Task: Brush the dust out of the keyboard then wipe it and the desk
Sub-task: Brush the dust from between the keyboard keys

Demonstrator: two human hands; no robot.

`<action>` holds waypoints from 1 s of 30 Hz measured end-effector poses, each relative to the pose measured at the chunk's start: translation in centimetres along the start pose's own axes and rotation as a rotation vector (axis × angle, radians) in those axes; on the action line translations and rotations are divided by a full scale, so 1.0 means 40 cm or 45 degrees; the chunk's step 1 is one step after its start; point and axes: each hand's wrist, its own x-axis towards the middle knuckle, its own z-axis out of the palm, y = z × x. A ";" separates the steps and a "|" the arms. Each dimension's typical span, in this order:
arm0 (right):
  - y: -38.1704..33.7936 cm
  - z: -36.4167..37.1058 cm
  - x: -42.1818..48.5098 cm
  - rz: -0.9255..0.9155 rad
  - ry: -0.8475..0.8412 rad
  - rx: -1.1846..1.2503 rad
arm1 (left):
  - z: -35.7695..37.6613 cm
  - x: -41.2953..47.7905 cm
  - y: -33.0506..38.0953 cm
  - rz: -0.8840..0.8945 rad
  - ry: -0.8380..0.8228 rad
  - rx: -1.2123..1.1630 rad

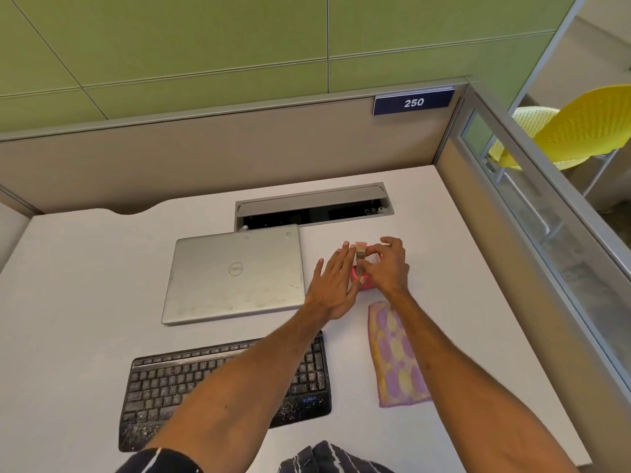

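**Brush only pinched, keyboard not yet touched**

The brush (360, 257) is at the far side of the desk (85, 285), just right of the closed laptop (235, 271) and beyond the cloth (397, 356). The right hand (389, 268) pinches it at the metal band with thumb and fingertips. The left hand (333, 285) is flat, with fingers straight and a little spread, and lies along the left side of the brush. Whether it really touches the red handle, I cannot tell. The keyboard (170, 387) lies near the person, partly under the left forearm. Its keys and front edge are speckled with white dust (146, 433), so I judge that the brushing has not started.

The first risk is the grip. A pinch on the smooth band is weak. If the brush is lifted like this, it may turn or slip and fall on the desk or on the laptop lid. Taking the handle in the whole hand would be safer.

Second, the left forearm passes low over the keyboard. Drawing the hands back may drag an arm through the dust and spread it on the desk.

Third, brushing toward the laptop or the cable opening (314, 213) behind it would send dust where wiping is difficult. Brushing toward the cloth would also make it dirty before it is needed.
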 end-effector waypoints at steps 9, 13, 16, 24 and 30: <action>-0.004 0.001 -0.006 0.023 0.039 0.064 | -0.009 0.006 -0.003 -0.028 -0.090 0.009; -0.017 -0.033 -0.014 -0.056 0.124 0.234 | -0.013 0.010 -0.006 -0.020 -0.105 0.007; -0.036 -0.064 -0.029 -0.079 0.190 0.381 | -0.023 0.002 0.004 -0.033 -0.086 -0.033; -0.086 -0.101 -0.095 -0.106 0.323 0.455 | -0.060 -0.081 0.004 -0.073 0.016 -0.001; -0.131 -0.064 -0.203 -0.084 0.293 0.484 | -0.085 -0.195 -0.050 -0.158 0.061 -0.038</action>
